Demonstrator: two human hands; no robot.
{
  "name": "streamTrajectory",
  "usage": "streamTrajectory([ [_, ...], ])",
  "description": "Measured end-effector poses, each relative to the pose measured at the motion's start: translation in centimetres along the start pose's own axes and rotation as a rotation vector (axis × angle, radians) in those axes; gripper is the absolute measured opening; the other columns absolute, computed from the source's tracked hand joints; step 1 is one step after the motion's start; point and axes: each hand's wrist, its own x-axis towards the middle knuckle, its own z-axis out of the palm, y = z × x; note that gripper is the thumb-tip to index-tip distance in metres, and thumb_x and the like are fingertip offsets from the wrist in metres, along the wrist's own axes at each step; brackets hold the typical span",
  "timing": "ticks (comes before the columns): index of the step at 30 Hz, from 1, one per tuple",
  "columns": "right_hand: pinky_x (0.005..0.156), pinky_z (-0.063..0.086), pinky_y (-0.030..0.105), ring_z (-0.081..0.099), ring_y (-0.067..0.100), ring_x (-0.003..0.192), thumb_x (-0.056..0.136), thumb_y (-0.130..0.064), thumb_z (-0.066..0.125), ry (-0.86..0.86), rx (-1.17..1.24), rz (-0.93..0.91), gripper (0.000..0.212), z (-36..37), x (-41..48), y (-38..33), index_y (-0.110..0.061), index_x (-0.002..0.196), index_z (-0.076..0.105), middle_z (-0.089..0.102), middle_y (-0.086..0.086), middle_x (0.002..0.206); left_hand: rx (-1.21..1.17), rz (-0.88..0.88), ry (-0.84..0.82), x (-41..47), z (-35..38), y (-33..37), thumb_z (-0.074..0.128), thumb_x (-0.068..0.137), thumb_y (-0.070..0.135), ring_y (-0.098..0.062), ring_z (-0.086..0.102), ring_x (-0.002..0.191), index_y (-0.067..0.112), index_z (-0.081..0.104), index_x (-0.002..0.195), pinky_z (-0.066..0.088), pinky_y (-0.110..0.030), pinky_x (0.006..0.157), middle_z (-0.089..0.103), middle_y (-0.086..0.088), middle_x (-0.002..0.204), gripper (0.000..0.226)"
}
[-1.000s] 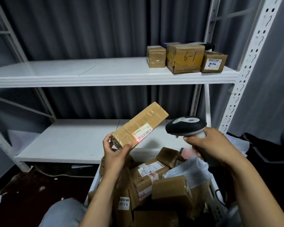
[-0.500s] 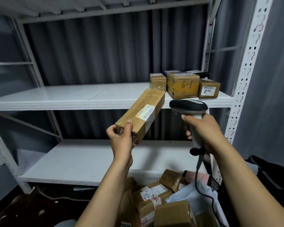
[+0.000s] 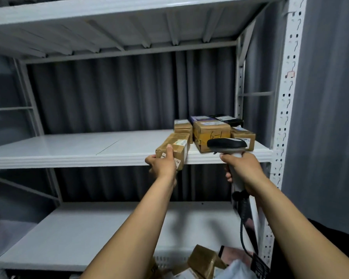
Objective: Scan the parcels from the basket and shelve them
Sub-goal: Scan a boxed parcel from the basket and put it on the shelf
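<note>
– Grey curtain hanging behind a white metal rack (image 3: 286, 117): where is the parcel sitting?

– I am sliding the long brown box (image 3: 176, 143) onto the middle shelf (image 3: 69, 152), just left of the boxes (image 3: 212, 133) standing there. Its far end seems to be lying on the shelf, and the near end is overhanging the front lip.

– And your hands?

– My left hand (image 3: 161, 164) is clamping the near end, thumb on top, fingers round the left side. My right hand (image 3: 244, 170) is wrapping the handle of the scanner (image 3: 227, 144) and holding it up beside the shelf, with the cord (image 3: 243, 228) trailing down towards the basket (image 3: 165, 260).

– How is it handling?

– I am judging it light and stiff, since one hand at one end is carrying it. Tape may be making it slick, so the corners of the end are the place to hold. Gripped that far out, a long box could be wanting to tip.

– How is it looking?

– Plain taped cardboard, with a white label on top and another showing on the near end. The print is blurring too much to read.
</note>
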Motion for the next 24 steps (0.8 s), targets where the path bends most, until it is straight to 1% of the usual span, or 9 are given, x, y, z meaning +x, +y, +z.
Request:
streamTrajectory([
  [3, 0.045, 0.045, 0.027, 0.053, 0.022, 0.045, 0.087, -0.024, 0.070, 0.011, -0.039, 0.002, 0.026, -0.4, 1.2, 0.3, -0.002, 0.097, 0.060, 0.055, 0.011, 0.063, -0.028, 0.009, -0.097, 0.5, 1.6, 0.0, 0.068, 0.083, 0.049, -0.026, 0.062, 0.095, 0.018, 0.034, 0.106, 0.059, -0.037, 0.064, 0.051, -0.011, 0.119, 0.052],
  [6, 0.048, 0.047, 0.028, 0.055, 0.023, 0.046, 0.086, -0.025, 0.070, 0.015, -0.075, -0.011, 0.024, -0.7, 1.9, 0.5, -0.003, 0.093, 0.061, 0.055, 0.010, 0.059, 0.036, 0.020, -0.208, 1.2, 2.4, -0.4, 0.064, 0.090, 0.035, -0.015, 0.063, 0.083, 0.011, 0.039, 0.110, 0.056, -0.028, 0.057, 0.057, -0.008, 0.115, 0.040],
  [8, 0.048, 0.048, 0.029, 0.056, 0.023, 0.047, 0.086, -0.025, 0.070, 0.012, -0.103, -0.015, 0.026, -0.8, 2.1, 0.6, -0.001, 0.093, 0.063, 0.056, 0.010, 0.057, 0.146, 0.065, -0.236, 1.7, 2.4, -0.6, 0.064, 0.091, 0.035, -0.015, 0.063, 0.080, 0.007, 0.046, 0.116, 0.058, -0.031, 0.065, 0.062, -0.011, 0.117, 0.042],
  [10, 0.048, 0.048, 0.028, 0.056, 0.022, 0.047, 0.085, -0.026, 0.070, 0.012, -0.126, -0.018, 0.027, -0.9, 2.4, 0.7, -0.001, 0.094, 0.064, 0.057, 0.010, 0.058, 0.388, 0.219, -0.196, 2.2, 1.8, -0.7, 0.064, 0.091, 0.036, -0.024, 0.063, 0.095, 0.010, 0.049, 0.125, 0.054, -0.033, 0.082, 0.062, -0.013, 0.121, 0.045],
  [11, 0.048, 0.048, 0.028, 0.056, 0.022, 0.046, 0.085, -0.025, 0.071, 0.013, -0.135, -0.020, 0.027, -0.9, 2.6, 0.8, -0.001, 0.094, 0.064, 0.057, 0.009, 0.059, 0.490, 0.324, -0.185, 2.5, 1.4, -0.8, 0.063, 0.091, 0.034, -0.027, 0.060, 0.104, 0.012, 0.048, 0.129, 0.049, -0.031, 0.086, 0.061, -0.013, 0.123, 0.046],
  [13, 0.048, 0.048, 0.028, 0.056, 0.022, 0.046, 0.085, -0.024, 0.071, 0.012, -0.152, -0.023, 0.025, -0.8, 2.9, 0.8, -0.002, 0.093, 0.063, 0.057, 0.009, 0.061, 0.568, 0.513, -0.228, 3.0, 0.7, -1.0, 0.063, 0.092, 0.027, -0.029, 0.056, 0.114, 0.015, 0.044, 0.137, 0.043, -0.029, 0.089, 0.060, -0.011, 0.127, 0.050],
  [16, 0.047, 0.047, 0.029, 0.056, 0.022, 0.045, 0.085, -0.023, 0.070, 0.006, -0.196, -0.038, 0.019, -0.5, 3.7, 0.5, -0.005, 0.088, 0.062, 0.058, 0.009, 0.062, 0.655, 0.688, -0.339, 4.1, 0.7, -1.3, 0.063, 0.091, 0.021, -0.025, 0.056, 0.118, 0.019, 0.043, 0.142, 0.044, -0.032, 0.098, 0.060, -0.006, 0.130, 0.054],
  [20, 0.045, 0.045, 0.028, 0.054, 0.021, 0.041, 0.084, -0.019, 0.069, 0.001, -0.228, -0.059, 0.018, -0.1, 4.6, 0.0, -0.002, 0.085, 0.061, 0.058, 0.008, 0.059, 0.776, 0.770, -0.403, 5.8, 2.1, -0.7, 0.060, 0.093, 0.020, -0.021, 0.053, 0.118, 0.020, 0.049, 0.139, 0.040, -0.029, 0.102, 0.060, -0.006, 0.130, 0.047],
  [24, 0.046, 0.045, 0.029, 0.055, 0.021, 0.043, 0.085, -0.020, 0.068, -0.003, -0.268, -0.057, 0.019, 0.3, 5.6, -0.1, -0.002, 0.087, 0.061, 0.060, 0.009, 0.064, 0.847, 0.770, -0.408, 7.5, 4.2, -0.2, 0.061, 0.093, 0.020, -0.025, 0.054, 0.117, 0.017, 0.050, 0.137, 0.041, -0.030, 0.099, 0.062, -0.008, 0.127, 0.046],
])
